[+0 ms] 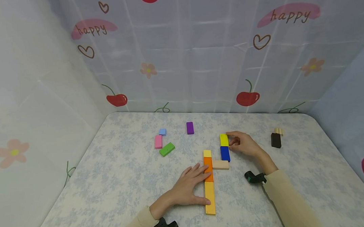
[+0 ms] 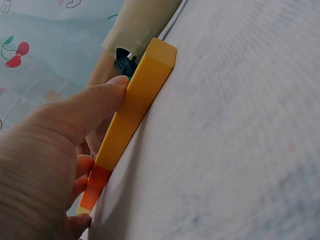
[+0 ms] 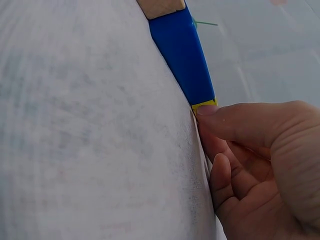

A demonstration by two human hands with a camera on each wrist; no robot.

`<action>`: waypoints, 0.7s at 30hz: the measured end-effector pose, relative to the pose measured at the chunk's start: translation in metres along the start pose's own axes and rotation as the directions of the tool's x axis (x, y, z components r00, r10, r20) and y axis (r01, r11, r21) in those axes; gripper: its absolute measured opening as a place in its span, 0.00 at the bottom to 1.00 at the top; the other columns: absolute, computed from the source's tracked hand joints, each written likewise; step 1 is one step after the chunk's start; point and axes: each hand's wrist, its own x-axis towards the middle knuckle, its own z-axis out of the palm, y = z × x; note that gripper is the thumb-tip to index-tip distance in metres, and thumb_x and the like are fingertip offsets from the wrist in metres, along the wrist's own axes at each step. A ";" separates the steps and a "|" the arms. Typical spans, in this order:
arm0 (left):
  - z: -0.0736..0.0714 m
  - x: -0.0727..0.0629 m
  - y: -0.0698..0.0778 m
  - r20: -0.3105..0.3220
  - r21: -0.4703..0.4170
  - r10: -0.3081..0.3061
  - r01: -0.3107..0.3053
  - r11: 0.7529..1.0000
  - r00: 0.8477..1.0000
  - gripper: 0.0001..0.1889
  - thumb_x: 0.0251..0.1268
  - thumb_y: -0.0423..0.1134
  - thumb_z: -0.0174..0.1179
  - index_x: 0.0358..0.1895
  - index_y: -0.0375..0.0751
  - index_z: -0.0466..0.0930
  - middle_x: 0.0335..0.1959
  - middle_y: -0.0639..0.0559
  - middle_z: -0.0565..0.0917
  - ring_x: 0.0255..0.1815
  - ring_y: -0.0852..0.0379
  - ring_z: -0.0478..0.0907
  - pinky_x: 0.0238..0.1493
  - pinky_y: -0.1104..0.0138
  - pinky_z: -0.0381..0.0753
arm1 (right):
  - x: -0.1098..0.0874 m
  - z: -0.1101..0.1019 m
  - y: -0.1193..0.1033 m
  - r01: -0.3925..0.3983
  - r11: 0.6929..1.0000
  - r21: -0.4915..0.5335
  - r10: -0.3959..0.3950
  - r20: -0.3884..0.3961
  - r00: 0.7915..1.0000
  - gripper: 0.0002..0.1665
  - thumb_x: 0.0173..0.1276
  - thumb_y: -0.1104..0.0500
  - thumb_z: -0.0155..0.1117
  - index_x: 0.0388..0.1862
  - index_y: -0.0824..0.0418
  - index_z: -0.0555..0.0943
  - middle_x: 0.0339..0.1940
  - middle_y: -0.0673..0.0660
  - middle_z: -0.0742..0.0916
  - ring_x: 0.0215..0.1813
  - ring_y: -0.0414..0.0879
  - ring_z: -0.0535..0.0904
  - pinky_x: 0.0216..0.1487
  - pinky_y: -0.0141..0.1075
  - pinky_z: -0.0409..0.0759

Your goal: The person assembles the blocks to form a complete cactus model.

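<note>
Fingers of the left hand [image 1: 188,187] lie extended over an orange rectangular block [image 1: 207,160], thumb on the adjoining long amber block [image 1: 210,192], midway between the side edges of the mottled white table [image 1: 112,184], while the right hand [image 1: 245,144] pinches a bright yellow rectangular block [image 1: 223,139] nearer the far edge, against a dark blue rectangular block [image 1: 224,154]. Uneven pressure could knock these out of line. The right thumb hides most of the yellow block from its wrist view; the table's near edge is cut off.
</note>
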 end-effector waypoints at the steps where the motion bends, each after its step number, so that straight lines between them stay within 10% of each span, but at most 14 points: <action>1: 0.000 0.000 0.000 0.000 -0.001 0.000 0.000 1.000 1.000 0.45 0.55 0.63 0.65 0.77 0.58 0.57 0.80 0.61 0.49 0.82 0.50 0.42 0.77 0.45 0.44 | 0.000 0.000 -0.001 0.000 1.000 0.001 0.000 0.001 1.000 0.35 0.61 0.69 0.69 0.68 0.70 0.71 0.48 0.65 0.83 0.41 0.48 0.80 0.40 0.26 0.79; 14: 0.001 0.000 -0.002 -0.003 0.017 0.007 -0.006 1.000 1.000 0.45 0.56 0.64 0.65 0.77 0.58 0.57 0.80 0.61 0.49 0.82 0.49 0.41 0.77 0.45 0.44 | 0.001 0.003 -0.002 -0.013 1.000 0.001 0.013 0.002 1.000 0.35 0.61 0.70 0.67 0.69 0.68 0.70 0.48 0.64 0.84 0.41 0.48 0.81 0.42 0.28 0.80; 21: 0.000 0.000 -0.001 0.001 0.003 0.011 -0.011 1.000 1.000 0.45 0.56 0.63 0.65 0.77 0.58 0.57 0.80 0.60 0.49 0.82 0.49 0.41 0.77 0.45 0.44 | -0.008 0.003 -0.006 0.044 0.997 -0.056 -0.048 -0.069 0.996 0.32 0.63 0.73 0.63 0.68 0.70 0.70 0.61 0.70 0.77 0.48 0.58 0.82 0.51 0.50 0.83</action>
